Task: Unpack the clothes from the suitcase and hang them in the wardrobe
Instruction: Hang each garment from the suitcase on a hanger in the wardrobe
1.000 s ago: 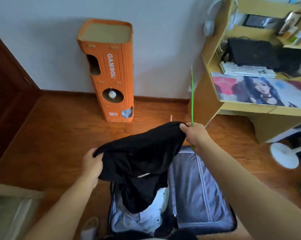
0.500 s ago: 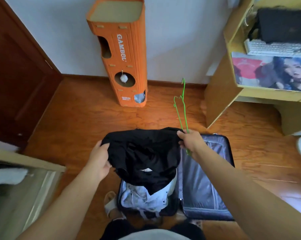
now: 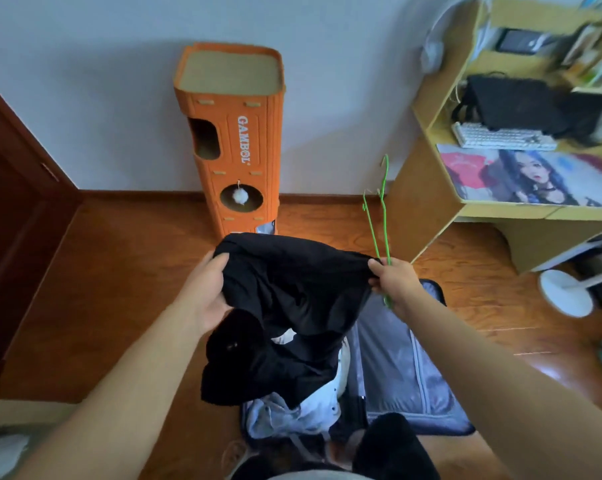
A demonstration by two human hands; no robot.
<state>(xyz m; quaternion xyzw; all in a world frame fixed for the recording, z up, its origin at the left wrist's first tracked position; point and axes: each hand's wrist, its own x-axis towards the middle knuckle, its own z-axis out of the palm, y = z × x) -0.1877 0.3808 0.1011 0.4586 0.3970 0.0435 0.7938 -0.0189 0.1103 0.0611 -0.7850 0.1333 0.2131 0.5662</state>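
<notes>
At the far left a dark brown wooden door [image 3: 12,216] stands against the pale wall, and a wooden floor [image 3: 119,289] spreads out from it. Further in, the left hand [image 3: 206,292] grips the left edge of a black garment [image 3: 292,306], its fingers curled into the cloth and the thumb on top. Behind it, against the wall, an orange cardboard cat tower [image 3: 237,143] stands upright with the word GAMBOL down its front and a small white ball hanging in its round opening. The black garment is held up in the air between both hands, stretched along its top edge and sagging in folds below, directly above the open suitcase [image 3: 396,368] that lies flat on the floor. In the suitcase's left half, under the garment, lies a heap of pale blue and white clothes [image 3: 303,407]; the right half shows a grey zipped lining. The right hand [image 3: 393,282] pinches the right edge of the garment and, in the same grip, holds a green wire hanger [image 3: 379,216] that points up and away from it. To the right stands a yellow wooden desk whose tabletop [image 3: 534,211] carries a printed mat and a white keyboard [image 3: 500,136]. A round white fan base [image 3: 566,292] rests on the floor at the far right.
</notes>
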